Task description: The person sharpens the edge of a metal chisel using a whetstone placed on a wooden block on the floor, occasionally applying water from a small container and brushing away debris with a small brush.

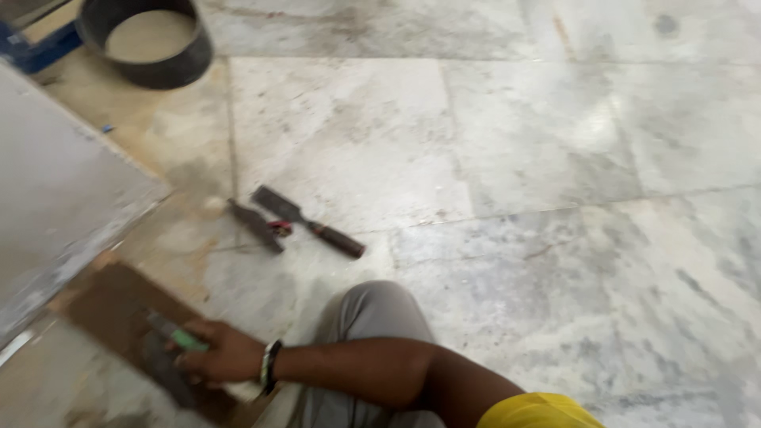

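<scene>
My right hand (224, 354) reaches across my bent knee in grey trousers (372, 313) to the lower left. It is shut on a small tool with a green handle (184, 338), whose dark end rests on a brown board (111, 305) lying on the floor. A dark band sits on that wrist, and a yellow sleeve shows at the bottom edge. My left hand is out of view. The picture is blurred, so the tool's tip is unclear.
A chisel with a dark red handle (311, 223) and a second dark tool (256, 226) lie on the marble floor (555, 158) ahead of my knee. A black bucket (170, 70) of pale mix stands top left. A grey slab (55, 198) runs along the left.
</scene>
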